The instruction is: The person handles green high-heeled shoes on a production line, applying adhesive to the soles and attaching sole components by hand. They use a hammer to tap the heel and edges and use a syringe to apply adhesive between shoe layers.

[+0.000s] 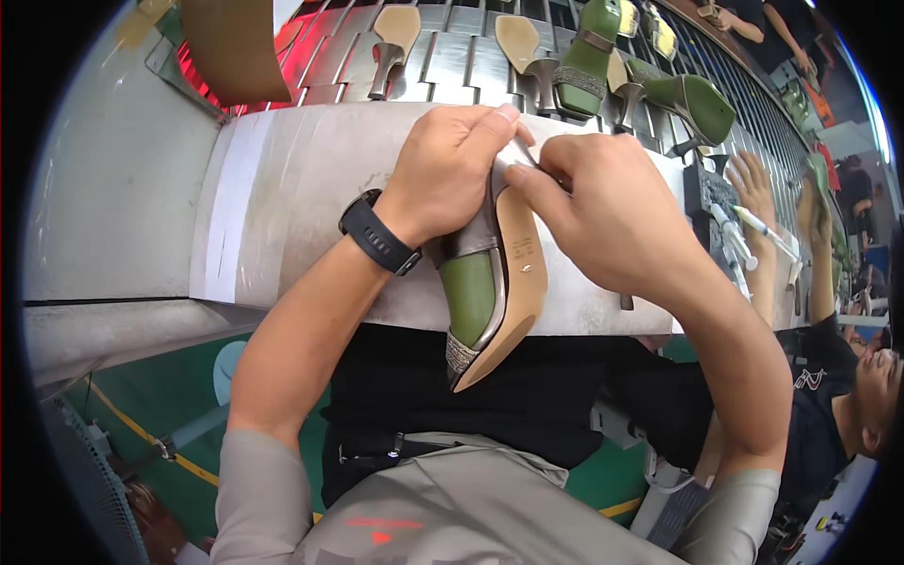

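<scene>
A pointed high-heel shoe (520,268) hangs toe-down between my hands, its tan sole turned to the right. It has a metallic grey upper, a glittery toe band, and a green shoe last showing inside. My left hand (450,168), with a black watch on its wrist, is closed around the heel end from the left. From the right, my right hand (612,212) is closed at the same end, its thumb on the sole's edge and its fingers curled. What lies under those fingers is hidden. The toe reaches past the near edge of the pale worktop (311,179).
Beyond the worktop runs a metal slat conveyor (452,56) carrying loose heeled soles (516,45) and shoes on green lasts (692,105). Syringe-like tubes (733,235) stand by a dark block at the right, near a co-worker's hand (753,184). A brown panel (235,52) hangs at upper left.
</scene>
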`<control>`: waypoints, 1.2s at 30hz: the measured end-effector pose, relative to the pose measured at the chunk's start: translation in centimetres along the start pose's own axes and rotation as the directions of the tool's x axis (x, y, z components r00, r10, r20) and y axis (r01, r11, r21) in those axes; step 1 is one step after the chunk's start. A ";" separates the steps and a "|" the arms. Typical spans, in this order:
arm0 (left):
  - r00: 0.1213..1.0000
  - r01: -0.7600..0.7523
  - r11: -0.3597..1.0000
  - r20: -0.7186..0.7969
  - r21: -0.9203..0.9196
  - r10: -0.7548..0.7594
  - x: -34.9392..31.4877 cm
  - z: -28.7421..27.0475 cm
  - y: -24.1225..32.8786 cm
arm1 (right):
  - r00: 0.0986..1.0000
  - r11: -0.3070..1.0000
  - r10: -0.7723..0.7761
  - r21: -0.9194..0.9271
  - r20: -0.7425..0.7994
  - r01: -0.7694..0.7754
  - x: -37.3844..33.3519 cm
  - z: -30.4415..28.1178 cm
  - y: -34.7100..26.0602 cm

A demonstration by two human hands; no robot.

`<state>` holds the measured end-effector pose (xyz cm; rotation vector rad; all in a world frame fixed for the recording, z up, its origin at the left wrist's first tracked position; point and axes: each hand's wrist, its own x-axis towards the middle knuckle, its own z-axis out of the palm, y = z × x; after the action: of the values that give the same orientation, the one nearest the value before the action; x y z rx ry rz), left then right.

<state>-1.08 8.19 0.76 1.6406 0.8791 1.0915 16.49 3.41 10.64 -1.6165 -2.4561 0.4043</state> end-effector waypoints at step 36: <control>0.986 0.004 0.986 -0.166 0.170 0.025 -0.1 -0.2 -0.2 | 0.996 0.464 0.094 0.885 0.006 -0.049 -1.5 8.5 2.6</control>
<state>-1.29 8.19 0.56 1.7109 1.1000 1.2033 16.92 1.91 1.71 -1.1742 -1.5687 1.3702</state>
